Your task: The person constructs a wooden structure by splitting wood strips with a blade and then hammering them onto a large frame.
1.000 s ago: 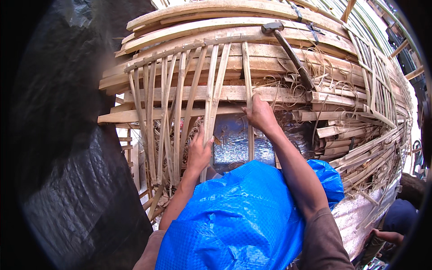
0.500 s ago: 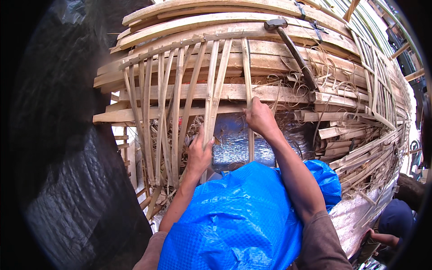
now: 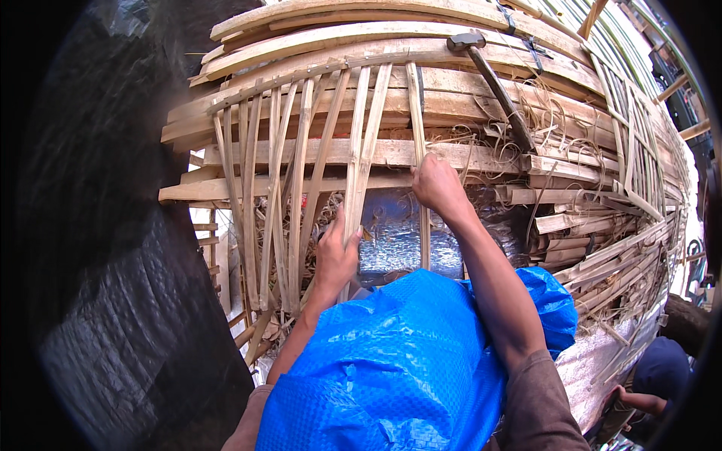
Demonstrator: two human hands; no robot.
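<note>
Several thin wooden slats [image 3: 306,150], possibly bamboo, fan down from a curved crosspiece [image 3: 289,77]. Two of them meet in a narrow V, and my left hand [image 3: 336,254] grips this slat pair [image 3: 356,165] low down, thumb on one side and fingers on the other. To the right, my right hand [image 3: 440,184] is closed around a single upright slat [image 3: 416,113] at about mid-length. That slat's lower end runs down to the blue tarp sheet [image 3: 391,353] over my lap. My left fingertips are partly hidden behind the wood.
A hammer [image 3: 492,86] lies on the stacked planks [image 3: 451,109] beyond my right hand. Curly shavings [image 3: 553,124] and split strips [image 3: 564,222] are heaped on the right. Black plastic sheeting [image 3: 128,301] hangs at left. Another person [image 3: 658,372] is at lower right.
Both hands keep their hold on the slats. My right hand has turned slightly, knuckles more upward. The whole view has shifted a little.
</note>
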